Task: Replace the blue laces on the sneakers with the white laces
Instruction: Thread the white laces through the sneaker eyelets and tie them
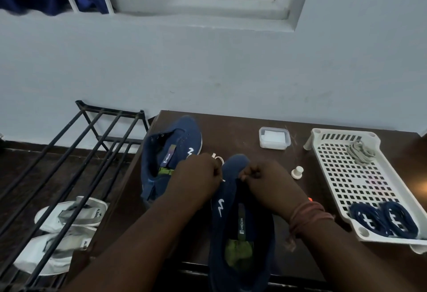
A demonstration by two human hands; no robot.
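Two blue sneakers stand on the dark table (242, 127). The near sneaker (238, 234) lies under both hands; the far sneaker (171, 150) sits to its left with no lace showing. My left hand (196, 176) pinches a white lace (218, 158) at the near sneaker's front. My right hand (263, 178) pinches the same lace on the other side. Two coiled blue laces (383, 219) lie at the near end of the white perforated tray (342, 176). A bundled white lace (360, 152) lies at the tray's far end.
A small clear lidded box (273, 138) and a white peg (297, 172) sit on the table between the shoes and the tray. A black metal rack (69, 164) stands to the left, with white sneakers (69, 213) on the floor under it. A wall rises behind the table.
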